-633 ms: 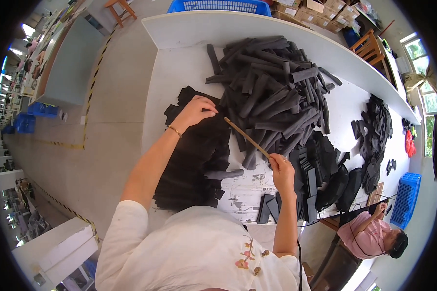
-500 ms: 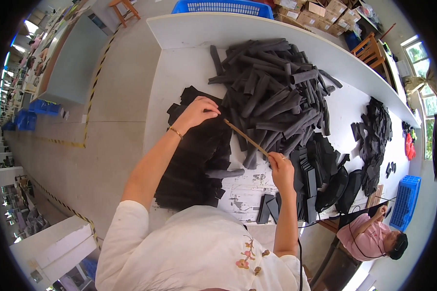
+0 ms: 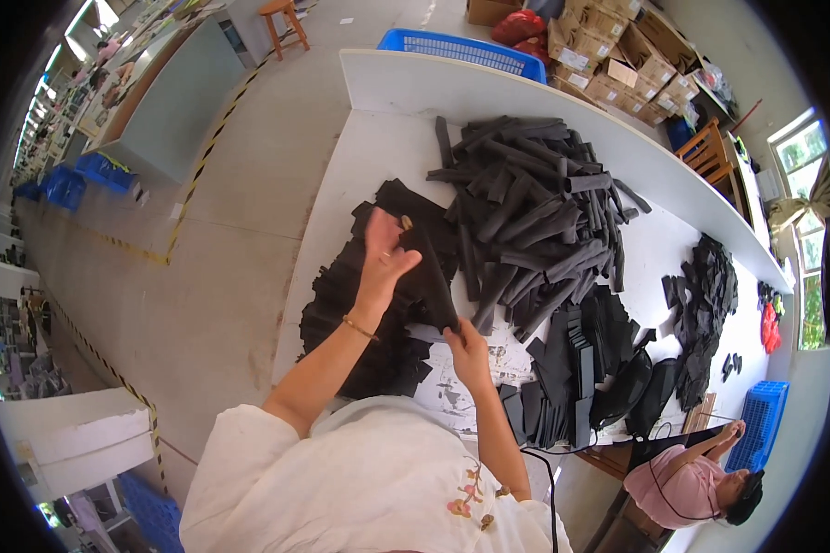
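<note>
My right hand (image 3: 468,355) is closed around the lower end of a dark fabric tube (image 3: 431,281), which slants up and to the left. A tan tip (image 3: 407,222) shows at the tube's upper end, apparently of the thin stick seen earlier; the rest of it is hidden. Beside that tip is my left hand (image 3: 378,267), slightly blurred, its fingers and thumb apart and nothing in its grasp. Under both hands lies a spread stack of flat black fabric pieces (image 3: 341,309). A heap of dark fabric tubes (image 3: 535,207) is just to the right.
A raised white board (image 3: 618,124) edges the table's far side, with a blue basket (image 3: 461,55) behind it. Stacked black pieces (image 3: 572,369) and another black heap (image 3: 703,304) lie to the right. A person in pink (image 3: 678,484) sits at the lower right.
The bare stick now has a dark tube over it, only its tip showing. My right hand has moved left and down onto the tube; my left hand has opened. The view has shifted.
</note>
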`<state>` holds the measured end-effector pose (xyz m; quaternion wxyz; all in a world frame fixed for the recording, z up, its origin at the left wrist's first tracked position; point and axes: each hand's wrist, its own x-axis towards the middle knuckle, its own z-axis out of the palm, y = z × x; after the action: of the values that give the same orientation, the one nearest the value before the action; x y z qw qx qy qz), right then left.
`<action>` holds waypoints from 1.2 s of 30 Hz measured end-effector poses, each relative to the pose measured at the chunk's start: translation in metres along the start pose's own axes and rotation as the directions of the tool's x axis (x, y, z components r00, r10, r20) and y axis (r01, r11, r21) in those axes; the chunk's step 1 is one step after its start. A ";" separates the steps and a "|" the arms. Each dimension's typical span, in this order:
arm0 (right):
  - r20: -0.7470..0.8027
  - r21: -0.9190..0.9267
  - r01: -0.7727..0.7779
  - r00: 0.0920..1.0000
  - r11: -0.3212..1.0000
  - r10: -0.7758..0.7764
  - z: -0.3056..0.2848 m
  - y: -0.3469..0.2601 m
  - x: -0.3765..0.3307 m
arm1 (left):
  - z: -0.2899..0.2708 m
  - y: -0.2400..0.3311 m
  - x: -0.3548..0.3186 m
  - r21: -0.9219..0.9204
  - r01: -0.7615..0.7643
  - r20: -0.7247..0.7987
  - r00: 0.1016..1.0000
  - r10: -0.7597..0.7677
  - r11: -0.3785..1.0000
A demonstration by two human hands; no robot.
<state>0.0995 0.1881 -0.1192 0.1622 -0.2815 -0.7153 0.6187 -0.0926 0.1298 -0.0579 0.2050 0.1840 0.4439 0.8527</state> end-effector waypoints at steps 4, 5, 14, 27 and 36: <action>0.045 -0.129 0.050 0.998 0.990 -0.044 0.034 -0.012 -0.010 | -0.030 -0.048 -0.053 -0.462 0.601 0.058 0.754 -0.654 0.653; 0.047 -0.133 0.055 0.998 0.990 -0.049 0.040 -0.011 -0.011 | -0.018 -0.048 -0.062 -0.552 0.552 -0.007 0.746 -0.666 0.624; 0.047 -0.318 0.107 0.994 0.942 -0.097 0.036 0.001 -0.063 | -0.019 -0.021 -0.061 -0.521 0.494 -0.071 0.788 -0.612 0.696; 0.143 -0.263 -0.177 0.965 0.948 0.219 0.006 -0.027 -0.141 | -0.009 0.002 -0.058 -0.217 0.454 -0.098 0.871 -0.482 0.864; 0.165 -0.121 -0.364 0.910 0.924 0.380 -0.017 -0.060 -0.118 | 0.034 0.003 -0.061 -0.156 0.471 0.061 0.882 -0.468 0.868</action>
<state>0.1904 0.1253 -0.0439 -0.0382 -0.3606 -0.6868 0.6299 -0.0249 0.1203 -0.0455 0.4253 0.0620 0.4002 0.8094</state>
